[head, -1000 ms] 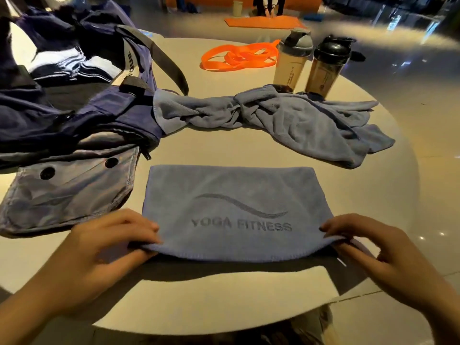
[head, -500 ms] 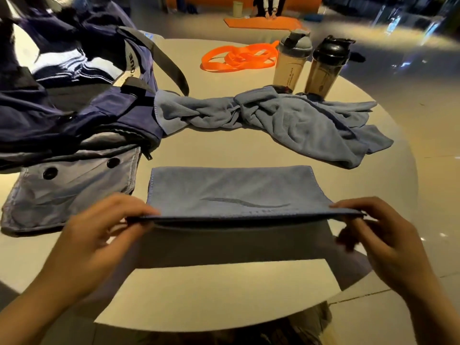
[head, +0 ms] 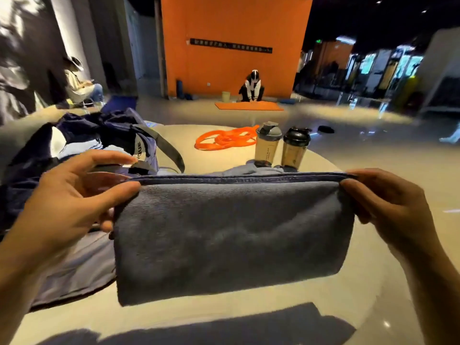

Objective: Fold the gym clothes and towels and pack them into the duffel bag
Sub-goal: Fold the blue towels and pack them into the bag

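Note:
I hold a folded grey-blue towel (head: 231, 235) up in the air over the round table (head: 336, 302). My left hand (head: 67, 207) pinches its upper left corner between thumb and fingers, and my right hand (head: 388, 207) pinches its upper right corner. The towel hangs down from the stitched top edge and casts a shadow on the table. The navy duffel bag (head: 82, 135) lies open at the left, with white and dark folded clothes inside. A sliver of a second grey towel (head: 239, 170) shows just above the held one; most of it is hidden.
Two shaker bottles (head: 267, 145) (head: 296, 148) stand behind the towel. An orange resistance band (head: 224, 140) lies at the far side of the table. A grey garment (head: 74, 267) lies under my left wrist. Two people sit in the background, one by an orange mat (head: 249, 105).
Both hands have lifted the folded towel from the table into the air, and its printed side no longer shows. The camera has tilted up toward the room.

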`<state>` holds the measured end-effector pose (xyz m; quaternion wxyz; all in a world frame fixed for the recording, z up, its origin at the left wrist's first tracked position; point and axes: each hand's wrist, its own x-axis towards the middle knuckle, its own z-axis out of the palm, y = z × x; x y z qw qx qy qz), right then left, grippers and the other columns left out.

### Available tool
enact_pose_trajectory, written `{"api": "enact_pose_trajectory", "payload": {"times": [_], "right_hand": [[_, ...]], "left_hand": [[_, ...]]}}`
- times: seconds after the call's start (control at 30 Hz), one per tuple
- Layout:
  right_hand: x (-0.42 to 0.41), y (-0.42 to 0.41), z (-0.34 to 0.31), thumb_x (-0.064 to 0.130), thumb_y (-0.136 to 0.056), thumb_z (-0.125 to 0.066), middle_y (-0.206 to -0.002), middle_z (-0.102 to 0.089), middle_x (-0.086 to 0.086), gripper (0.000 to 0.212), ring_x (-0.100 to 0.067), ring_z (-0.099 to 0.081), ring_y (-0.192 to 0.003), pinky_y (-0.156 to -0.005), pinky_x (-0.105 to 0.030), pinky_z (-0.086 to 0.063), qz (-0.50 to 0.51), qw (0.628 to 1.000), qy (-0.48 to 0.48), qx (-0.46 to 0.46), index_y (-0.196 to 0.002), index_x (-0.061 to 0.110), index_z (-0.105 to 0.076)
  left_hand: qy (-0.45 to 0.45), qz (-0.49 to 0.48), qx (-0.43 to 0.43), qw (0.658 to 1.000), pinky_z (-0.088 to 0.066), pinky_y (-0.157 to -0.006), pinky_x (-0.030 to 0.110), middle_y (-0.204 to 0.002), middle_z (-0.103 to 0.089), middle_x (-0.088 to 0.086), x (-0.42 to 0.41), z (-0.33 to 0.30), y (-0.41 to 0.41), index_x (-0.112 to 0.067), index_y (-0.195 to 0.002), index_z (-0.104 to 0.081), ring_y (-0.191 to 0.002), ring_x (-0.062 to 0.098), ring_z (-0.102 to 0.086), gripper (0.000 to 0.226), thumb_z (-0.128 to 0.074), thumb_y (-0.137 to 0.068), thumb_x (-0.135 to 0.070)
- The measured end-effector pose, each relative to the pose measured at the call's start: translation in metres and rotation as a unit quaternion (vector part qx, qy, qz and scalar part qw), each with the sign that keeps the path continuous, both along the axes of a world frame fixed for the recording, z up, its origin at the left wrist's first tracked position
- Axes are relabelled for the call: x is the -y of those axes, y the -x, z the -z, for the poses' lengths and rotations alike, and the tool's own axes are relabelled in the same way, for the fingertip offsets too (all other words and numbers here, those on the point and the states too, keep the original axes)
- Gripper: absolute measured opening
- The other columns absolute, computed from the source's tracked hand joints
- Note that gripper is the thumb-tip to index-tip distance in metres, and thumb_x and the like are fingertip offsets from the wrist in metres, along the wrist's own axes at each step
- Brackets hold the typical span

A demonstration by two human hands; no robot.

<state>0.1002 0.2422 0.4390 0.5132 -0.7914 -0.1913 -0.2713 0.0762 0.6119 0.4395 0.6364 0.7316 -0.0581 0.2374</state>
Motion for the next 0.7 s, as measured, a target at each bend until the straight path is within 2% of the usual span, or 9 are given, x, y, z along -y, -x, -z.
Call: {"api": "enact_pose_trajectory", "payload": {"times": [0.07, 0.17, 0.23, 0.3, 0.37, 0.47, 0.53, 0.6, 0.7], "right_hand": [[-0.001, -0.008, 0.003, 0.041, -0.085, -0.062, -0.075, -0.068, 0.013, 0.010, -0.004, -0.060, -0.061, -0.044, -0.008, -0.042, 0.013, 0.999, 0.011, -0.028, -0.083, 0.041, -0.072], [-0.009, -0.035, 0.040, 0.024, -0.088, -0.065, -0.068, -0.067, 0.008, 0.012, -0.004, -0.059, -0.059, -0.049, -0.011, -0.041, 0.067, 0.989, 0.082, -0.107, -0.077, 0.027, -0.070], [-0.018, -0.053, 0.079, 0.028, -0.088, -0.065, -0.077, -0.069, 0.005, 0.011, -0.010, -0.062, -0.068, -0.057, -0.019, -0.044, 0.098, 0.965, 0.159, -0.183, -0.080, 0.023, -0.071], [-0.029, -0.062, 0.112, 0.029, -0.090, -0.064, -0.099, -0.068, -0.002, 0.017, -0.021, -0.063, -0.087, -0.072, -0.028, -0.048, 0.129, 0.931, 0.240, -0.243, -0.101, 0.017, -0.069], [-0.041, -0.058, 0.126, 0.028, -0.092, -0.061, -0.122, -0.059, -0.005, 0.032, -0.024, -0.058, -0.104, -0.085, -0.033, -0.046, 0.163, 0.908, 0.311, -0.230, -0.121, 0.016, -0.061], [-0.061, -0.031, 0.122, 0.043, -0.092, -0.056, -0.134, -0.053, -0.002, 0.043, -0.022, -0.050, -0.119, -0.098, -0.033, -0.041, 0.160, 0.914, 0.341, -0.152, -0.130, 0.022, -0.055], [-0.078, -0.011, 0.119, 0.066, -0.091, -0.033, -0.147, -0.039, 0.007, 0.058, -0.016, -0.036, -0.133, -0.108, -0.035, -0.029, 0.074, 0.903, 0.380, -0.187, -0.138, 0.035, -0.043], [-0.095, -0.001, 0.127, 0.080, -0.078, 0.001, -0.158, -0.006, 0.015, 0.078, -0.011, -0.006, -0.145, -0.118, -0.041, -0.008, -0.015, 0.855, 0.462, -0.236, -0.146, 0.047, -0.016], [-0.104, 0.004, 0.139, 0.084, -0.063, 0.018, -0.150, 0.029, 0.021, 0.078, -0.009, 0.024, -0.143, -0.115, -0.052, 0.015, -0.044, 0.820, 0.510, -0.255, -0.137, 0.059, 0.018]], "left_hand": [[-0.007, 0.042, -0.040, 0.998, -0.036, -0.032, 0.015, -0.066, -0.068, 0.000, -0.002, 0.005, -0.004, -0.032, -0.085, -0.071, -0.036, 0.006, -0.048, 0.027, -0.068, -0.066, -0.013], [-0.131, 0.041, -0.153, 0.979, -0.043, -0.037, 0.022, -0.074, -0.069, 0.005, -0.006, 0.049, -0.021, -0.033, -0.083, -0.072, -0.044, 0.008, -0.053, 0.028, -0.074, -0.075, -0.007], [-0.270, -0.005, -0.208, 0.940, -0.051, -0.051, 0.029, -0.089, -0.069, 0.005, -0.006, 0.090, -0.032, -0.034, -0.088, -0.065, -0.056, 0.009, -0.060, 0.026, -0.072, -0.083, -0.009], [-0.361, -0.042, -0.219, 0.905, -0.052, -0.072, 0.033, -0.105, -0.067, 0.004, -0.003, 0.120, -0.032, -0.035, -0.103, -0.060, -0.077, 0.015, -0.064, 0.026, -0.069, -0.086, -0.018], [-0.351, -0.068, -0.234, 0.904, -0.048, -0.081, 0.032, -0.111, -0.065, 0.002, -0.001, 0.129, -0.024, -0.032, -0.123, -0.057, -0.091, 0.017, -0.062, 0.037, -0.067, -0.087, -0.030], [-0.333, -0.058, -0.279, 0.899, -0.043, -0.094, 0.033, -0.130, -0.054, -0.005, -0.002, 0.127, 0.001, -0.043, -0.137, -0.038, -0.117, 0.015, -0.053, 0.062, -0.060, -0.080, -0.054], [-0.355, -0.005, -0.260, 0.898, -0.033, -0.103, 0.028, -0.139, -0.032, -0.027, 0.002, 0.125, 0.023, -0.062, -0.131, -0.027, -0.130, 0.000, -0.033, 0.067, -0.050, -0.069, -0.073], [-0.388, 0.062, -0.244, 0.887, -0.016, -0.109, 0.021, -0.142, -0.003, -0.047, 0.010, 0.129, 0.038, -0.076, -0.129, -0.009, -0.133, -0.019, -0.005, 0.065, -0.034, -0.070, -0.086], [-0.490, 0.116, -0.173, 0.846, 0.005, -0.114, 0.026, -0.150, 0.012, -0.039, 0.010, 0.147, 0.037, -0.068, -0.137, 0.004, -0.141, -0.009, 0.007, 0.057, -0.010, -0.083, -0.083]]}}
